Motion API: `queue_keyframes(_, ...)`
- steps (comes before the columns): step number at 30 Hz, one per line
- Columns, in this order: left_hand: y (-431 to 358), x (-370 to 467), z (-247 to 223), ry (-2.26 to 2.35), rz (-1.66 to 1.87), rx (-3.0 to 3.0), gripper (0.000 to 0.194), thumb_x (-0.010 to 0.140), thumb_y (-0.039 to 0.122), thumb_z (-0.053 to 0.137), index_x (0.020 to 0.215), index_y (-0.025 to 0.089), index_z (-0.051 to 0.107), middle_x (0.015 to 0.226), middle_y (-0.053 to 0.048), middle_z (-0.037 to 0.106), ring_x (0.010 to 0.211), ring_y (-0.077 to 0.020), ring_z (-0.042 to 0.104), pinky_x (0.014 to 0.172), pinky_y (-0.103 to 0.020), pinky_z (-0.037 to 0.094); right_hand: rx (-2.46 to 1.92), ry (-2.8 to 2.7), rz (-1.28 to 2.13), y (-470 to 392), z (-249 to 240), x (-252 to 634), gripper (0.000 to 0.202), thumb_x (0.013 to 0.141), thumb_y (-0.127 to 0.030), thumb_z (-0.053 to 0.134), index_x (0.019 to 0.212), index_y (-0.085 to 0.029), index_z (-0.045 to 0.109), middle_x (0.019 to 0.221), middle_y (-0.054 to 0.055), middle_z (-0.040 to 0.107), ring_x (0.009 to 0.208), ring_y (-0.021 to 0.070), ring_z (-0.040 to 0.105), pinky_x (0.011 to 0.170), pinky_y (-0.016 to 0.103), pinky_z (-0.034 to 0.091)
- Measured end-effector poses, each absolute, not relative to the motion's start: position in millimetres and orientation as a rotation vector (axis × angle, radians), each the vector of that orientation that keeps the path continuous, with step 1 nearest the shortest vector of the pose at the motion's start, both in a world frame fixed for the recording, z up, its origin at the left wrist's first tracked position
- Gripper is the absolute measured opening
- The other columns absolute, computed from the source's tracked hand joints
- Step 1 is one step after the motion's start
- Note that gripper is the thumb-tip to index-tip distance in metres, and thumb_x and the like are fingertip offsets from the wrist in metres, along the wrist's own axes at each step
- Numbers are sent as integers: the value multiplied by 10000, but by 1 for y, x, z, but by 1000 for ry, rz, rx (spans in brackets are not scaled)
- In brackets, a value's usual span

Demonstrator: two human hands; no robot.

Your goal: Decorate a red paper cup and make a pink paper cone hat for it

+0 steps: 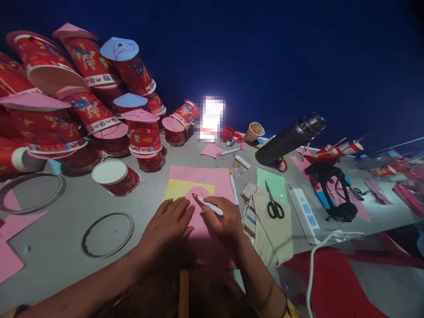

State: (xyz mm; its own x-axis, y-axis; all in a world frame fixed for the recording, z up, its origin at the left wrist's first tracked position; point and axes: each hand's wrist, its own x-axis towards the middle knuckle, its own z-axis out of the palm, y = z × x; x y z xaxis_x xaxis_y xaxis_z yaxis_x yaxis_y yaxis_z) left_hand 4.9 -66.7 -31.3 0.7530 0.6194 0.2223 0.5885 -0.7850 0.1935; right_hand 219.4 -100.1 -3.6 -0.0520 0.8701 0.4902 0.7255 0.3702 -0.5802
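Note:
My right hand (223,218) grips a white marker (212,206), its red tip touching a small pink paper circle (198,191) that bears red marks. Fingers slightly spread, my left hand (172,221) lies flat at the left of the circle and holds nothing. Beneath are a yellow sheet (175,189) and a larger pink sheet (218,174). A second white marker (233,190) lies at the right edge of the pink sheet. Black scissors (274,207) rest on a pale cloth (281,234) to the right of my right hand.
Red paper cups (144,137) with paper discs are stacked at the left, behind two rings, one a grey ring (131,229). A black bottle (288,139) leans at the back right. A power strip (306,216) and black strapped device (334,192) lie to the right.

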Motion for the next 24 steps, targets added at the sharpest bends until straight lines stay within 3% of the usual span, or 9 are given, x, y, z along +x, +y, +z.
queue_keyframes(24, -66, 5, -31, 1000, 393, 2856, 322, 991, 184, 644, 1312, 183, 672, 1335, -165, 744, 1307, -336, 655, 1089, -503, 496, -1400, -1835, 214, -101, -7, 222, 177, 1038, -268, 639, 1095, -208, 794, 992, 91, 862, 870, 216, 821, 808, 318, 664)
